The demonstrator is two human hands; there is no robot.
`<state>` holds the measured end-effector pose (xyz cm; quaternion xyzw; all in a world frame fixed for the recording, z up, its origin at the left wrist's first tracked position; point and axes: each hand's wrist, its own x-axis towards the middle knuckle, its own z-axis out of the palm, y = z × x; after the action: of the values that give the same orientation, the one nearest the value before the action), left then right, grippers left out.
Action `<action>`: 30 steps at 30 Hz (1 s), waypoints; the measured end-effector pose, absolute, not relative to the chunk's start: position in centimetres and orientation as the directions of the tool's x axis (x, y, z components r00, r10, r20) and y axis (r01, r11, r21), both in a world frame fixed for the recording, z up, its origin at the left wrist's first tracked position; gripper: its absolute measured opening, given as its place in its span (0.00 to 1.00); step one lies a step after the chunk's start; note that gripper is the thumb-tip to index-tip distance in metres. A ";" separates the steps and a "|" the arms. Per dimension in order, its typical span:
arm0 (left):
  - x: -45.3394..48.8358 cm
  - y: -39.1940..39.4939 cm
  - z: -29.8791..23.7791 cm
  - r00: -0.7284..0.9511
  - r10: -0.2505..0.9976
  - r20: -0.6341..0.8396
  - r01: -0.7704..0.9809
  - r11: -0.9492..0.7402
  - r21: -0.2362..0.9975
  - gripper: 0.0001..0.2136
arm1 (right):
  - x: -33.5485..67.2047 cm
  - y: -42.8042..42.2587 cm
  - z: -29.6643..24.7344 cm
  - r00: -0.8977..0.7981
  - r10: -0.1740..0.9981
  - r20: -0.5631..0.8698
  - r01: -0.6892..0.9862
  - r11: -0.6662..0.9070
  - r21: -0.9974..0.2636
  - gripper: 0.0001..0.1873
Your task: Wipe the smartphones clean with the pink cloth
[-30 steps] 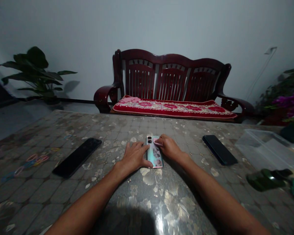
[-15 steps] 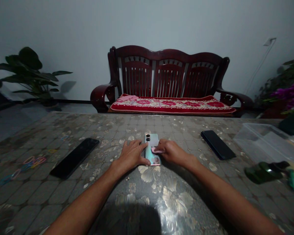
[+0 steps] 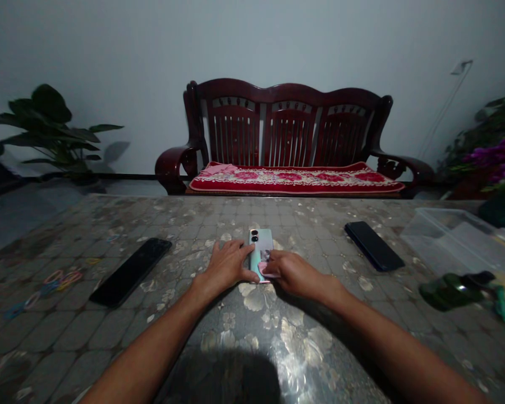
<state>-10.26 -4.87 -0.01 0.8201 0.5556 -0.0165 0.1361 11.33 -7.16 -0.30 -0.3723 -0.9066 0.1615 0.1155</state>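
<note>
A pale green phone [image 3: 261, 243] lies face down at the table's middle, camera end away from me. My left hand [image 3: 225, 268] rests flat on the table, its fingers pressed against the phone's left edge. My right hand [image 3: 292, 272] is pinched on a small pink cloth [image 3: 264, 270] and presses it on the phone's near end, covering that end.
One black phone [image 3: 129, 271] lies to the left, a second black phone [image 3: 374, 245] to the right. Coloured rubber bands [image 3: 59, 278] are scattered at the far left. A clear plastic box [image 3: 458, 242] and a dark green object [image 3: 457, 290] stand on the right. Behind the table stands a wooden bench [image 3: 290, 140].
My right hand has drawn the pink cloth down the phone's back, from the camera end toward its near end. The left hand has stayed against the phone's left edge.
</note>
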 end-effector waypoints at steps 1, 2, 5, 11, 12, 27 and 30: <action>-10.3 -4.9 0.0 0.384 0.907 -0.173 0.915 -0.348 0.206 0.40 | 11.5 -6.9 -0.1 -0.709 0.701 0.077 0.620 0.671 -0.406 0.10; -10.3 -4.8 -0.1 0.387 0.906 -0.169 0.913 -0.352 0.205 0.40 | 11.6 -6.5 0.0 -0.706 0.705 0.069 0.617 0.660 -0.429 0.10; -10.3 -4.8 -0.3 0.392 0.906 -0.160 0.912 -0.360 0.198 0.40 | 11.0 -4.7 0.1 -0.554 0.821 0.136 0.711 0.552 -0.435 0.12; -10.2 -4.9 0.2 0.395 0.902 -0.174 0.913 -0.365 0.184 0.36 | 8.6 -4.8 -1.0 -0.575 0.804 0.152 0.737 0.590 -0.329 0.10; -10.2 -5.0 0.3 0.391 0.903 -0.178 0.915 -0.361 0.181 0.36 | 8.6 -5.3 -1.0 -0.595 0.788 0.158 0.723 0.611 -0.324 0.09; -10.3 -4.6 -0.2 0.387 0.904 -0.182 0.919 -0.361 0.159 0.40 | 11.5 -1.5 -1.7 -0.238 0.957 0.167 0.812 0.291 -0.506 0.11; -10.3 -4.5 -0.3 0.391 0.901 -0.190 0.918 -0.366 0.155 0.40 | 11.3 -2.0 -1.7 -0.259 0.952 0.162 0.837 0.305 -0.453 0.12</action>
<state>-10.34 -4.46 -0.32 0.8255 0.5508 -0.0362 0.1178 11.31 -1.98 -1.74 -0.5726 -0.7812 0.1392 0.2060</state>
